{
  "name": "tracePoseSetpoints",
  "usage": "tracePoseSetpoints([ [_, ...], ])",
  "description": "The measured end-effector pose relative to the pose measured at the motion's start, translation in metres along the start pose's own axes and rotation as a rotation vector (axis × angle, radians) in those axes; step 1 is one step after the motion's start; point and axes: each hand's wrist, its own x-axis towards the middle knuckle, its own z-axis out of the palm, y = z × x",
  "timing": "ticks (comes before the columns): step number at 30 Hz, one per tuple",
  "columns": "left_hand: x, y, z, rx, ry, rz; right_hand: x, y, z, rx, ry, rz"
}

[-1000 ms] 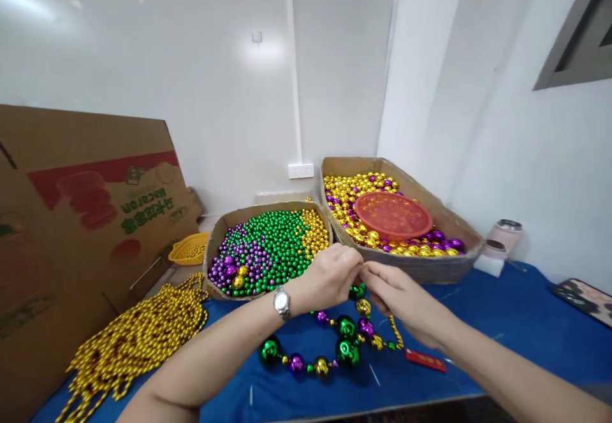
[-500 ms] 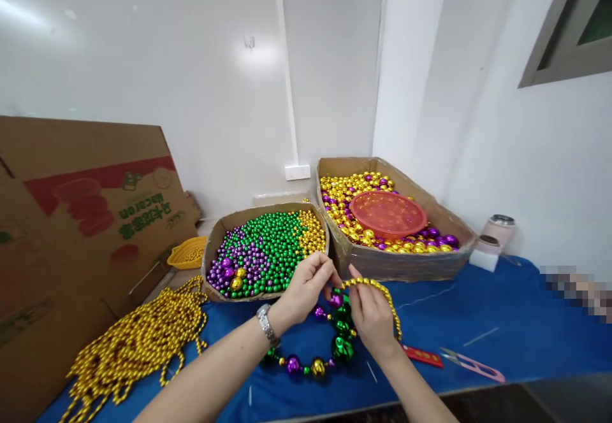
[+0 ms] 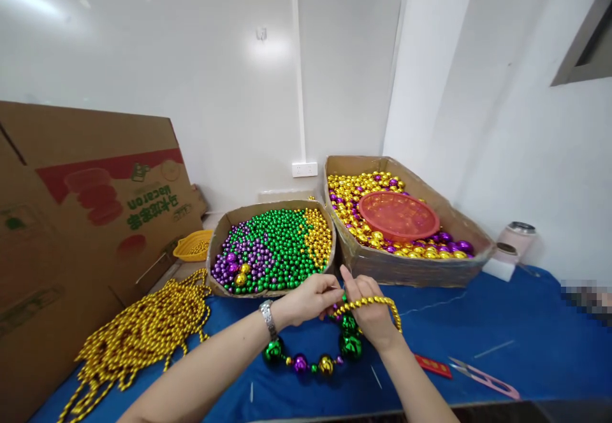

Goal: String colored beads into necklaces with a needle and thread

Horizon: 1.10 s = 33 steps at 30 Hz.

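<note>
My left hand point(image 3: 313, 299), a metal watch on its wrist, is closed in a pinch; what lies between its fingertips is too small to make out. Close against it, my right hand point(image 3: 370, 315) is closed, with a gold bead strand point(image 3: 398, 316) looping over its back and running to the fingertips of both hands. Below them hangs a bead necklace with large green beads point(image 3: 351, 345), and its lower part, with purple and gold beads point(image 3: 326, 364), lies on the blue tablecloth point(image 3: 406, 391). Its upper end is hidden behind my fingers.
A carton of small beads point(image 3: 282, 251) and a larger box point(image 3: 411, 267) with a red basket point(image 3: 399, 216) stand behind. Gold strands point(image 3: 148, 327) lie left, near a yellow basket point(image 3: 191, 246) and cardboard box point(image 3: 105, 187). Scissors point(image 3: 488, 378) and a red object point(image 3: 433, 365) lie right.
My left hand has moved down slightly, beside the right fingers. The gold strand now lies across the back of my right hand. The whole view has shifted a little.
</note>
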Motion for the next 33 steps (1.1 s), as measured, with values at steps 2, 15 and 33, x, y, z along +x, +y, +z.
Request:
tracePoseSetpoints([
  [2,0.001,0.0,-0.001,-0.01,0.043,0.034,0.001,-0.002,0.002,-0.011,-0.008,0.03],
  [15,-0.013,-0.006,-0.015,0.013,0.327,0.236,-0.015,-0.084,-0.055,0.769,-0.401,0.245],
  [33,-0.042,-0.026,0.015,0.258,0.301,0.222,0.01,-0.079,-0.015,1.302,0.009,1.183],
])
